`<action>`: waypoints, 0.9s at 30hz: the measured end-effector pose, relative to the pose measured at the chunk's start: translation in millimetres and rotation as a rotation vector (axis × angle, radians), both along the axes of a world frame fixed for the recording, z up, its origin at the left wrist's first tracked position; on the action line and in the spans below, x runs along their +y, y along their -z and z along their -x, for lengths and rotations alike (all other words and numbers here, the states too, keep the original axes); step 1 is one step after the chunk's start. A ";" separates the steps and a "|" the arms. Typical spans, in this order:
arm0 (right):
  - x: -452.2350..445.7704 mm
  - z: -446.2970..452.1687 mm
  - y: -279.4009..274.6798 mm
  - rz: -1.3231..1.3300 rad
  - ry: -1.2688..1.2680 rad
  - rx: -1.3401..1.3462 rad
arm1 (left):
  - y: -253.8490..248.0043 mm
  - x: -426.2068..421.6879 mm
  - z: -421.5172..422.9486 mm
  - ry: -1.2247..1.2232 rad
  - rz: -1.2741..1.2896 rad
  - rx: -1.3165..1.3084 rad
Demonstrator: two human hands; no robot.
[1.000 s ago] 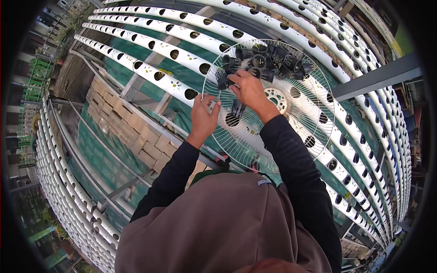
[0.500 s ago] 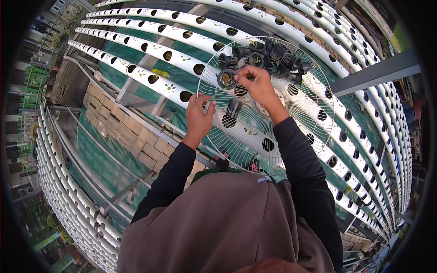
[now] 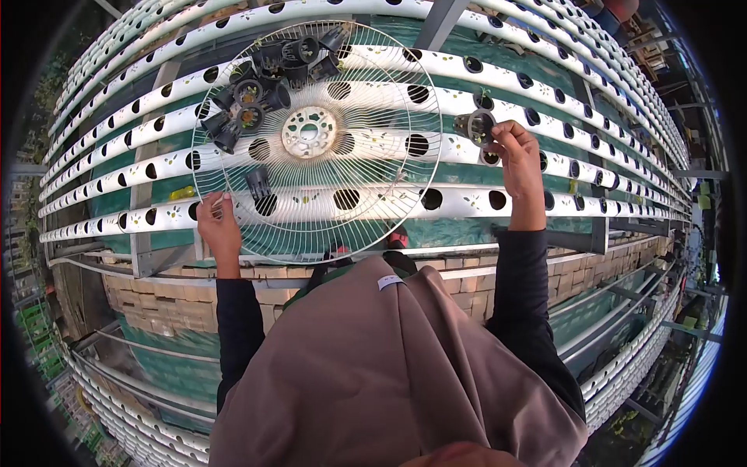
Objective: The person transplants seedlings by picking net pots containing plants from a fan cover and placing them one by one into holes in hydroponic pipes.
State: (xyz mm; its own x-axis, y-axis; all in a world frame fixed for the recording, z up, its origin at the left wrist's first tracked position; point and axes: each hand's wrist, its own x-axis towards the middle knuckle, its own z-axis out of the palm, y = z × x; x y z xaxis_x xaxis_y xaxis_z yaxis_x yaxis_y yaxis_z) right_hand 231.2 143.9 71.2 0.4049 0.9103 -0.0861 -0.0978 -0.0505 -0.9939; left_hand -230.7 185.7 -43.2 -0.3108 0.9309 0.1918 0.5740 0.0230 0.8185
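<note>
My right hand [image 3: 517,152] pinches the rim of a black net pot [image 3: 475,127], tilted on its side above the white pipes, right of the round wire guard. With bent fingers, my left hand [image 3: 219,222] is at the lower left rim of the wire guard [image 3: 311,179]; whether it grips the wire is hard to tell. Several black net pots [image 3: 276,97], some with small seedlings, lie clustered in the upper left of the guard. A single pot [image 3: 257,182] lies apart near my left hand.
Long white pipes [image 3: 467,201] with round holes run across the view. Green sheeting [image 3: 459,232] and brick paving [image 3: 159,307] show below them. A grey metal post [image 3: 442,27] rises behind the guard. More pipes curve along the lower left.
My right hand has carried a net pot out of the guard to the right. The view has turned, so the guard now appears further left. My left hand stays by its rim.
</note>
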 end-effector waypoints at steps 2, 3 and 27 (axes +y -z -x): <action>-22.3 -24.5 11.4 0.013 0.136 -0.007 | -2.0 0.5 -0.8 0.007 0.011 0.006; -31.7 -35.5 16.7 0.044 0.152 -0.065 | -3.2 0.4 -0.9 -0.007 0.026 0.016; -103.2 -64.4 68.4 0.360 0.149 -0.552 | -12.7 -12.2 -17.1 -0.074 0.024 0.082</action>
